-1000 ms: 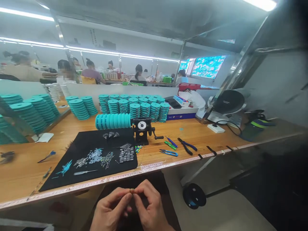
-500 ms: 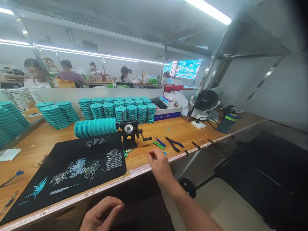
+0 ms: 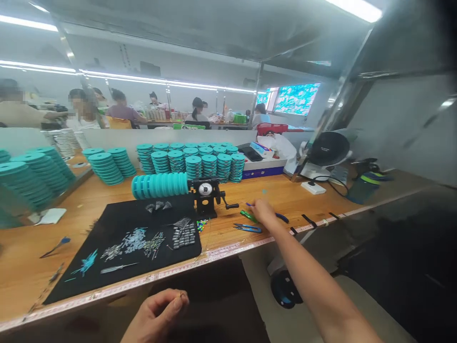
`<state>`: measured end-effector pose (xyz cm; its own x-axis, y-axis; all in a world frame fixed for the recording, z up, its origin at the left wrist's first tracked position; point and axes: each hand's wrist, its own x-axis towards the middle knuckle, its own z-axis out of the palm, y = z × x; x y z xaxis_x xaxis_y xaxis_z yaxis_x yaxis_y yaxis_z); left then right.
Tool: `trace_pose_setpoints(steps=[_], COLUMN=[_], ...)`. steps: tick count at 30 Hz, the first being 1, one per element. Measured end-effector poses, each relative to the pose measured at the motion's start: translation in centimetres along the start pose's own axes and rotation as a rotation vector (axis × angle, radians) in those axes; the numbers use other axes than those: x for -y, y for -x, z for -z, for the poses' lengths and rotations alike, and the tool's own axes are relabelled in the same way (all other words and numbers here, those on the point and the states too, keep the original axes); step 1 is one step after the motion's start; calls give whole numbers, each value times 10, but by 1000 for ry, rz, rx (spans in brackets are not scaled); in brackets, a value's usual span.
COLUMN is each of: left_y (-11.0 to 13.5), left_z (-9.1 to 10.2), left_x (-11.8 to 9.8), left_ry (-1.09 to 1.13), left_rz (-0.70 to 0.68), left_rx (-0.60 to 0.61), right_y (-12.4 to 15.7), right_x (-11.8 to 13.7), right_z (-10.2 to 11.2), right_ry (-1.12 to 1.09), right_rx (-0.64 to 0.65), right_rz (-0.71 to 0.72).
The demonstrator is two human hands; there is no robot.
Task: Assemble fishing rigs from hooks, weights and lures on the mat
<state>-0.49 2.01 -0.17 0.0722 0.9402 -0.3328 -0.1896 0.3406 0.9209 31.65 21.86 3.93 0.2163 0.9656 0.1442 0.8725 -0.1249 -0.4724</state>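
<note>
My left hand (image 3: pixel 157 314) is low in front of the bench edge, thumb and forefinger pinched on something tiny that I cannot make out. My right hand (image 3: pixel 263 211) is stretched out over the hand tools on the wooden bench (image 3: pixel 285 190), its back towards me and its fingers hidden. It rests on the blue-handled pliers (image 3: pixel 283 218), one handle sticking out beside it. A green tool (image 3: pixel 249 216) and blue snips (image 3: pixel 248 228) lie just left of the hand. The black hand-crank winder (image 3: pixel 207 195) carries a row of teal spools (image 3: pixel 160 185).
A black mat (image 3: pixel 117 267) holds piles of small metal parts and beads. Stacks of teal spools (image 3: pixel 193 162) line the back of the bench. A fan (image 3: pixel 328 148), a power strip (image 3: pixel 312 187) and a bottle (image 3: pixel 362 186) stand at right. Other people work at benches behind.
My right hand has left the left hand and reached forward and right onto the tools. The left hand stays low, still pinched. The view has swung slightly.
</note>
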Motion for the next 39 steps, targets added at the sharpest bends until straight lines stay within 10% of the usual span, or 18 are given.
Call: trace_pose_setpoints(steps=[6,10,13,21,28,39], left_y=[0,5,9,11,12,20], left_z=[-5,-8,-6,0,-1,-6], left_x=[9,6,5,12,7,-2], left_ry=[343,334,348,193,238,30], left_rz=[6,-41,-36,-68,-140,-396], left_rx=[54,158,224,178,-13,-393], right_y=[96,186,216,220,224,229], right_x=[35,77,97,100,92,104], right_z=[-6,-21,-28,-31,-40,-69], right_ry=[-337,-882,-1052,-1025,-826,-1455], right_rx=[109,643,802,772,493,1040], right_rz=[186,277,215,257,469,59])
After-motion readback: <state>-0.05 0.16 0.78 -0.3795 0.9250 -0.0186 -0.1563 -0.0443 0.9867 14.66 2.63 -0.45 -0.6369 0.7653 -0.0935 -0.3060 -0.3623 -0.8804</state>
